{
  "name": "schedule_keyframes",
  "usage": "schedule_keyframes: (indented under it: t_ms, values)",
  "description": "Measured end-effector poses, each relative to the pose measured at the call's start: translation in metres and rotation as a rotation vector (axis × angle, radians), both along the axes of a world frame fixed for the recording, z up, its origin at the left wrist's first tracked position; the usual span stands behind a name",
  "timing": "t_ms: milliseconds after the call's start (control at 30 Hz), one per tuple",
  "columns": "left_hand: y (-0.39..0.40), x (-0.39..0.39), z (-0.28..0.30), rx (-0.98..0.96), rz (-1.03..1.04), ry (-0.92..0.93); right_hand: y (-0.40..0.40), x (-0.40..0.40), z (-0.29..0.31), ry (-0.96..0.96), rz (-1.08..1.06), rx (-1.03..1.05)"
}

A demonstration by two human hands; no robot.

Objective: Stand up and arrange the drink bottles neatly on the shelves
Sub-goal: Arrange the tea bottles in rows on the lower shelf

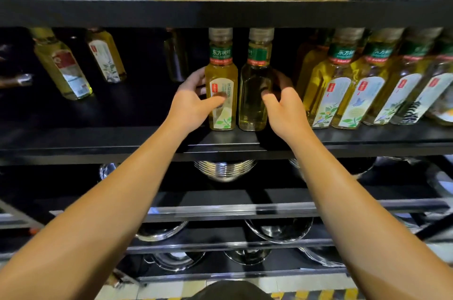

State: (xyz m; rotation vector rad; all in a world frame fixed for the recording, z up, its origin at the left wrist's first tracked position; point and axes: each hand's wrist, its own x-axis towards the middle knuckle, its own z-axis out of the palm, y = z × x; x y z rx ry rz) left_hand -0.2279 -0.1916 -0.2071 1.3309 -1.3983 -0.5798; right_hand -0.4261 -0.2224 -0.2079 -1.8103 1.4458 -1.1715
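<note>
While both tea bottles stand upright side by side, the left hand grips the labelled bottle and the right hand looks wrapped round the turned bottle, fingers behind, thumbs in front.

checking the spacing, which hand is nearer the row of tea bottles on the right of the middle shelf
Right. The right hand grips the clearer bottle just beside that row of tea bottles. The left hand grips the labelled bottle, farther left.
</note>
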Motion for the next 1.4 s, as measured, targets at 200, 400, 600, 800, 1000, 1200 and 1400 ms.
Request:
schedule_keyframes:
  t_ms: [200, 400, 600, 800, 1000, 1200, 1400]
  values:
    - [-0.024, -0.013, -0.006, 0.023, 0.047, 0.026, -0.016, 0.005, -0.007, 0.013, -0.243, -0.068]
    - [-0.049, -0.024, -0.001, 0.067, 0.111, -0.107, -0.026, 0.01, -0.008, 0.042, -0.383, -0.016]
    - [-0.065, -0.033, 0.004, 0.07, 0.064, -0.115, -0.033, 0.015, -0.001, 0.103, -0.404, -0.079]
    - [-0.079, -0.038, 0.004, 0.049, 0.016, -0.088, -0.048, 0.014, 0.005, 0.209, -0.396, -0.029]
    - [-0.094, -0.043, 0.003, 0.049, -0.024, -0.045, -0.052, 0.012, 0.0, 0.192, -0.378, -0.007]
    - [-0.104, -0.049, 0.002, 0.066, -0.044, -0.03, -0.037, 0.019, -0.018, 0.011, -0.399, -0.175]
    - [-0.109, -0.059, 0.003, 0.075, -0.049, -0.051, -0.029, 0.013, -0.024, -0.067, -0.322, -0.099]
